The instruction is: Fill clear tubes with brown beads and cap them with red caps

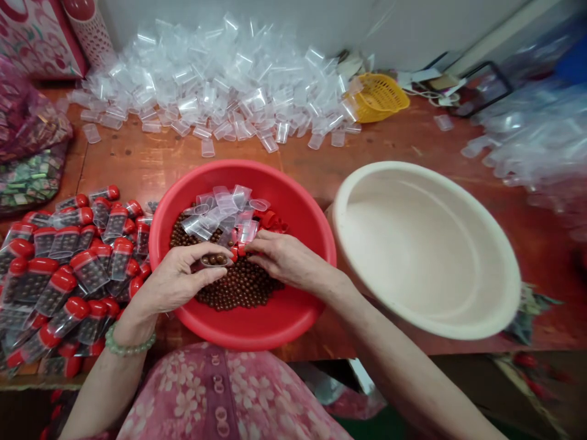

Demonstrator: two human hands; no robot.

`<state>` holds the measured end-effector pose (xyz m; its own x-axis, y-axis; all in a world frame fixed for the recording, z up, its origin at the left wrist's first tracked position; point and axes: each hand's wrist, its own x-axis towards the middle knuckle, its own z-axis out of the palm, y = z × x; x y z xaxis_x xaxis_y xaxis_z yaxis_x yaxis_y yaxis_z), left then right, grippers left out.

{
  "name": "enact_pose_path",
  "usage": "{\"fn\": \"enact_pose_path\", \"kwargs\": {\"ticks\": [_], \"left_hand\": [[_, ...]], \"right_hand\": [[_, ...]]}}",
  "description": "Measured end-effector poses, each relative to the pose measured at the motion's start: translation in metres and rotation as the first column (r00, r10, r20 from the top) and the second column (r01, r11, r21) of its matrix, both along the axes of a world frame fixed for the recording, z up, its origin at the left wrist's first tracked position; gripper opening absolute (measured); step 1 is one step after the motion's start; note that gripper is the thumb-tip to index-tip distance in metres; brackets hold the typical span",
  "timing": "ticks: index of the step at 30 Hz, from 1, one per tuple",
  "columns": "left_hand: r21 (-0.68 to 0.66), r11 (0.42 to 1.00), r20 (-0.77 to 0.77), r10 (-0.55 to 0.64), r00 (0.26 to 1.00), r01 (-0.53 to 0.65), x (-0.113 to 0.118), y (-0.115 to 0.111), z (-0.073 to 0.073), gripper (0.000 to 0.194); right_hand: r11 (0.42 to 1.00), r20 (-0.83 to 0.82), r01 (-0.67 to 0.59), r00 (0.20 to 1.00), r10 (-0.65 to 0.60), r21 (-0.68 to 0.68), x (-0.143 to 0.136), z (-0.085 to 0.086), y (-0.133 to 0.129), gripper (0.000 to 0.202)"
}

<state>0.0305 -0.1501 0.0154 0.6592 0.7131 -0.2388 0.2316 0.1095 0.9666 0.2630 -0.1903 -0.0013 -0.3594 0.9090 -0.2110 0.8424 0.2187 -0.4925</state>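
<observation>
Reddish-brown wood forms one table (132, 146), its near left heaped with dozens of red-capped tubes (89, 269), too overlapped to count. One left hand (169, 281) has its fingers clamped on one clear tube (214, 261) with several balls inside, above one red basin (247, 331) of countless brown balls (243, 290). One right hand (287, 258) is beside several red caps (270, 220); whether its fingers grip one, I cannot tell. Rightward are one yellow basket (380, 95), far, and one white basin (413, 256), nearer.
</observation>
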Motion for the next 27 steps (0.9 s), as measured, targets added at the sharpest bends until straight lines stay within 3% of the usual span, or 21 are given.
{"fn": "enact_pose_path", "kwargs": {"ticks": [3, 7, 13, 20, 23, 27], "left_hand": [[0.019, 1.000, -0.009, -0.013, 1.000, 0.013, 0.002, 0.001, -0.002, 0.023], [0.022, 1.000, 0.037, -0.016, 0.999, 0.015, 0.005, 0.001, -0.005, 0.020], [-0.077, 0.997, 0.146, 0.006, 0.989, 0.005, 0.002, -0.001, -0.008, 0.033], [-0.151, 0.989, 0.200, 0.027, 0.979, 0.003, -0.006, -0.005, 0.000, 0.017], [-0.119, 0.992, 0.233, -0.008, 0.972, 0.037, -0.007, -0.006, 0.004, 0.014], [-0.049, 0.999, 0.181, 0.020, 0.983, -0.011, -0.006, -0.004, 0.000, 0.013]], "right_hand": [[0.997, 0.248, -0.073, 0.966, 0.077, -0.026, -0.013, -0.007, 0.002, 0.023], [0.979, 0.388, -0.204, 0.900, 0.198, -0.027, -0.028, -0.020, 0.005, 0.025], [0.947, 0.446, -0.319, 0.841, 0.305, -0.046, -0.039, -0.037, 0.011, 0.022], [0.948, 0.488, -0.318, 0.822, 0.292, -0.032, -0.038, -0.040, 0.013, 0.022], [0.952, 0.501, -0.303, 0.819, 0.281, -0.039, -0.039, -0.039, 0.012, 0.023], [0.961, 0.503, -0.273, 0.827, 0.251, -0.032, -0.036, -0.028, 0.014, 0.023]]}}
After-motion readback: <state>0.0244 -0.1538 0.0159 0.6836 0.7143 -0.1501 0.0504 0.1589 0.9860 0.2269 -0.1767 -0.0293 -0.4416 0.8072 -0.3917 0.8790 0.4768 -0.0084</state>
